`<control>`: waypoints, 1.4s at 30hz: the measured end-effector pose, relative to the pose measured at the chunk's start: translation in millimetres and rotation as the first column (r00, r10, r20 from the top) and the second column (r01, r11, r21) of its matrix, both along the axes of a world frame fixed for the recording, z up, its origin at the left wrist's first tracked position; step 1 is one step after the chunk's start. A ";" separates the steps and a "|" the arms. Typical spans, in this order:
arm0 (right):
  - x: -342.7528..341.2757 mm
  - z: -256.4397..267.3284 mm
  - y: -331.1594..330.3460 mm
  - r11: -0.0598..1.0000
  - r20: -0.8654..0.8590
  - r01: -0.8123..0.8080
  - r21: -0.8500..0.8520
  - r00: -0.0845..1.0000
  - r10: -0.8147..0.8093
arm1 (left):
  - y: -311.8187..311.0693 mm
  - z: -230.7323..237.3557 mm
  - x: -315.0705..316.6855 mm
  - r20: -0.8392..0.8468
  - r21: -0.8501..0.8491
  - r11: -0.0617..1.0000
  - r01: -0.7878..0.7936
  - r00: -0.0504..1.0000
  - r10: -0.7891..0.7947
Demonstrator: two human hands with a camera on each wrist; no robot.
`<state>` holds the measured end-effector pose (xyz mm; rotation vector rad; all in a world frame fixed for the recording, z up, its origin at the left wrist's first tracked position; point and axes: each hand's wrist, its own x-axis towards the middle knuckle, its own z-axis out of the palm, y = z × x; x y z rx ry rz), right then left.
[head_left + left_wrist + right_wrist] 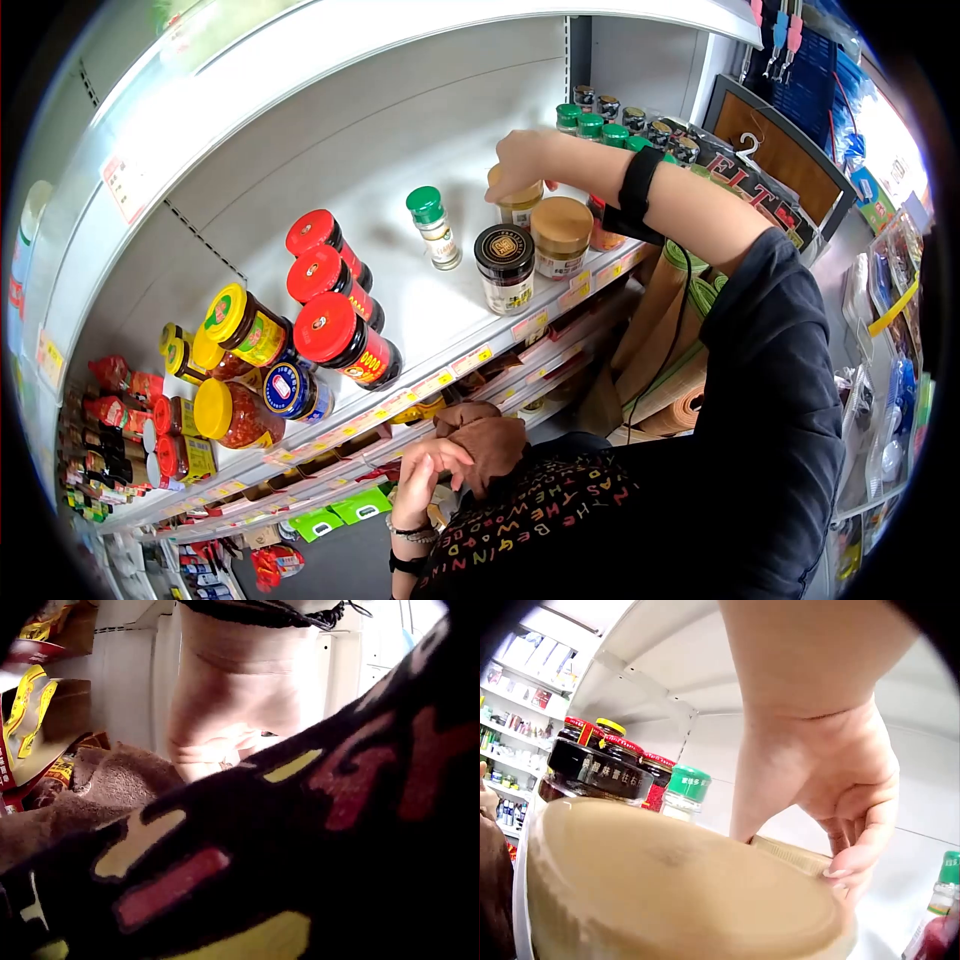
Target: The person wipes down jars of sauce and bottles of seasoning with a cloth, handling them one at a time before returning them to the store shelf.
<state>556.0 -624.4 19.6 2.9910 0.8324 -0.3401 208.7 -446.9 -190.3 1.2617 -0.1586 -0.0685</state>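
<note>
My right hand (528,165) grips a gold-lidded jar (518,212) on the shelf; in the right wrist view the fingers (853,862) curl at the rim of its lid (791,853). In front of it stand another gold-lidded jar (561,236) and a black-lidded jar (505,268). A green-capped shaker (434,228) stands to their left. Low near my body, my left hand (428,480) is beside a brown cloth (482,440), which it seems to hold; in the left wrist view the shirt hides most of the hand (232,705).
Red-lidded jars (345,340) and yellow-lidded jars (235,412) stand at the left of the shelf (420,345). Green-capped shakers (590,127) and small dark-lidded jars (660,133) line the back right. Rolled mats (650,350) stand below the shelf's right end.
</note>
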 end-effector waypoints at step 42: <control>35.0 10.9 -14.9 0.923 -0.076 -0.372 -0.097 0.927 0.366 | -0.9 5.6 7.1 -0.046 0.094 0.996 0.009 0.999 -0.005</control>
